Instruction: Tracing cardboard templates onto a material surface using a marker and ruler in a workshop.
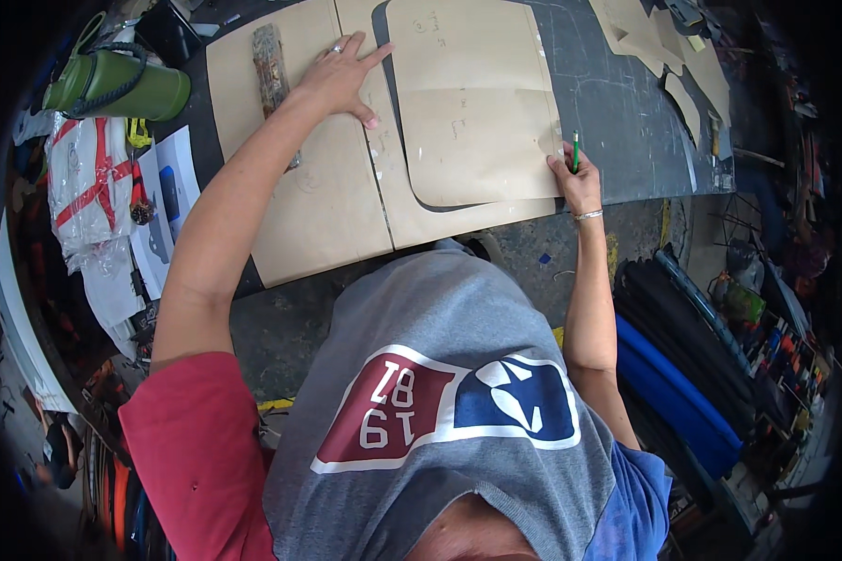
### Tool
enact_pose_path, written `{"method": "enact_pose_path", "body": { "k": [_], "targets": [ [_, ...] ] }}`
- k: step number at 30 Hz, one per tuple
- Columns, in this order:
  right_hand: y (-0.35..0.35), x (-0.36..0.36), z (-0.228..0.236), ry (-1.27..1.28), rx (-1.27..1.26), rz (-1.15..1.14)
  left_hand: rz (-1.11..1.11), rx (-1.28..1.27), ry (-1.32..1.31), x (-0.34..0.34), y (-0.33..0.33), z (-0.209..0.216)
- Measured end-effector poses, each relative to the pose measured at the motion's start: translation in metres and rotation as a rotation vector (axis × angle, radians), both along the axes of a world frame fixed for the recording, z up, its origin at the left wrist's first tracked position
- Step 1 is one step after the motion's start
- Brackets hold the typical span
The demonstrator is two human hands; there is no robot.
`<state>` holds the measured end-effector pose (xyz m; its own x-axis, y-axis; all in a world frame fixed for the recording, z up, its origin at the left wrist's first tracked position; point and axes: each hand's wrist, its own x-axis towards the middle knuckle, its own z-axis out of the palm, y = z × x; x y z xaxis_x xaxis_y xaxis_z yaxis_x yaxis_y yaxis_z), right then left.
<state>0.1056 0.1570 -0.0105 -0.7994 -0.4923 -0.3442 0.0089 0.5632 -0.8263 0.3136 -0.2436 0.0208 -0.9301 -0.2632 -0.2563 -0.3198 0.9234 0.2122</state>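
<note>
My left hand lies with fingers spread on the brown paper sheets, across the seam where two of them meet. Beside it, a worn, mottled bar rests on the left brown sheet. My right hand is closed around a green pencil that points upward. Its thumb and fingers touch the lower right edge of a rounded-corner brown paper pattern with faint handwriting. A dark curved gap runs along the pattern's left and lower edges, between it and the surrounding brown paper.
All this lies on a dark worktable. At left stand a green jug, a plastic-wrapped bundle and a printed white sheet. Paper offcuts lie far right. Blue and black rolls lean below the table's right side.
</note>
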Motion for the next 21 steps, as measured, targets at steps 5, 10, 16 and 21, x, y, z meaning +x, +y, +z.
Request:
{"method": "enact_pose_path", "body": {
  "k": [5, 10, 16, 21],
  "targets": [
    [-0.015, 0.005, 0.012, 0.164, 0.114, 0.094, -0.005, -0.036, 0.043, 0.005, -0.003, -0.009],
    [-0.009, -0.003, 0.006, 0.156, 0.078, 0.122, -0.011, -0.014, -0.004, 0.001, 0.001, -0.001],
    [-0.013, -0.006, 0.005, 0.237, 0.143, 0.182, 0.01, 0.015, 0.059, 0.004, -0.003, -0.008],
    [-0.014, -0.014, -0.003, 0.281, 0.185, 0.21, -0.014, -0.015, 0.088, 0.005, 0.0, -0.004]
  ]
}}
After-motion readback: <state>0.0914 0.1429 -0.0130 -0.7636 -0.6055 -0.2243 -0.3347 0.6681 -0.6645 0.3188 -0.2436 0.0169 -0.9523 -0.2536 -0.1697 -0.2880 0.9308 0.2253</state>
